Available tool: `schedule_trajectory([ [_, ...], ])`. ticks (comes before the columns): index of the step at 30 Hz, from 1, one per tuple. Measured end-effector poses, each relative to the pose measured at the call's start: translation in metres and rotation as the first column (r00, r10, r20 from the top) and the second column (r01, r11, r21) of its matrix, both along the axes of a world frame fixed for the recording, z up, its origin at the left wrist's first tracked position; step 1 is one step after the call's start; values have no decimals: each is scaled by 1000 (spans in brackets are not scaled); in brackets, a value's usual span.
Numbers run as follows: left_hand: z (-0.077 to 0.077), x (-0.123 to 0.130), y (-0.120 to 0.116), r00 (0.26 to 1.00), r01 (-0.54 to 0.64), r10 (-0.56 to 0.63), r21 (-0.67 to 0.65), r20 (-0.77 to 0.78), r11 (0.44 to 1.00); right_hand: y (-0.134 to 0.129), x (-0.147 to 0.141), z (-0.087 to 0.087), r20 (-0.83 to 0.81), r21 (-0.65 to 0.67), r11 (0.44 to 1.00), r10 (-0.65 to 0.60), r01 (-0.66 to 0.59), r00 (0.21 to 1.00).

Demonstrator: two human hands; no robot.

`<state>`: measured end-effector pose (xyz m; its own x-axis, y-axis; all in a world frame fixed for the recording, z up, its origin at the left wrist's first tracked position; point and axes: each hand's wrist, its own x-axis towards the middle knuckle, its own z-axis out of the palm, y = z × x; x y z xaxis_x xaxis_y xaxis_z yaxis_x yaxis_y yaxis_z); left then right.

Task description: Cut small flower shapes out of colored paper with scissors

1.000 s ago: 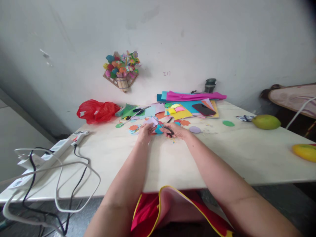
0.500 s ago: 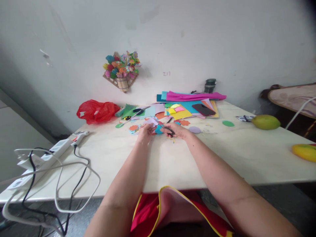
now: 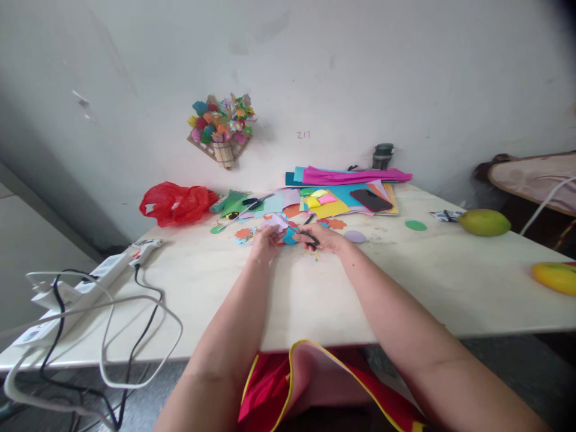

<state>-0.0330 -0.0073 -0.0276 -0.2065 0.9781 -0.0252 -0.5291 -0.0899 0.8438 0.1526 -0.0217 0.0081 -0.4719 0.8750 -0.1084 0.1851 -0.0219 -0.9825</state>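
Observation:
Between the fingers of my left hand (image 3: 267, 239) is a small pale purple paper piece (image 3: 278, 222). My right hand (image 3: 324, 236) is closed round the black handles of a pair of scissors (image 3: 310, 242), whose blades point left toward the purple piece. Under and beside the hands lie blue paper and several cut shapes, among them an orange flower shape (image 3: 243, 233) on the left and another orange flower shape (image 3: 337, 224) on the right. A pale purple oval (image 3: 355, 237) rests just right of my right hand.
Coloured sheets (image 3: 335, 207), a phone (image 3: 371, 200) and a second pair of scissors (image 3: 252, 203) lie behind the hands. A red plastic bag (image 3: 176, 204) and a power strip (image 3: 101, 279) with cables are left. A green mango (image 3: 485, 222) sits right, near a green oval (image 3: 416, 225).

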Motion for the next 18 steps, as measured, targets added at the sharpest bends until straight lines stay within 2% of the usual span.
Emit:
schedule_trajectory([
  [9,0,0,0,1000,15,-15,-7,-4,1000,-8,2,8,6,1,1000,2,-2,1000],
  [18,2,1,-2,999,43,-43,2,-1,999,-4,1,6,10,-2,1000,9,-9,1000],
])
